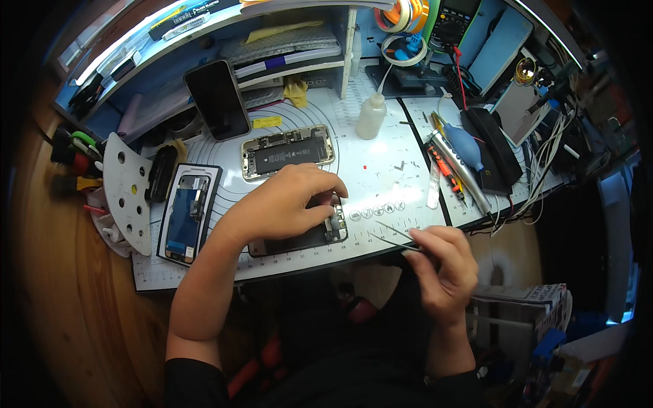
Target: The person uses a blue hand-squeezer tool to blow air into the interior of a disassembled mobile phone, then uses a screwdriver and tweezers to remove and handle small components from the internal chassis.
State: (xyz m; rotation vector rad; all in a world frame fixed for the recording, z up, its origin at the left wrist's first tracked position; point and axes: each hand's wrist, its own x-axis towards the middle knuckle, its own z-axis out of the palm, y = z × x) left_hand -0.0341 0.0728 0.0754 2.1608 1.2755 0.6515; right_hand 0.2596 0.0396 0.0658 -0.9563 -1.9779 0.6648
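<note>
My left hand [292,198] reaches over a dark phone screen assembly [292,243] at the mat's front edge. Its thumb and fingers close together at the screen's right end, by small metal parts and a flex cable; what they pinch is too small to make out. My right hand [445,265] grips a pair of thin dark tweezers [394,243], their tips apart and pointing left above the mat's edge. Just behind the left hand lies an opened phone body [289,155], its black battery and boards exposed.
A boxed screen [187,214] lies at left, near a white tool holder [127,194]. A dark phone [218,100] leans against the shelf. Behind stands a white squeeze bottle [371,117]. At right are screwdrivers [445,170], a blue air blower [464,146] and tangled cables [554,146].
</note>
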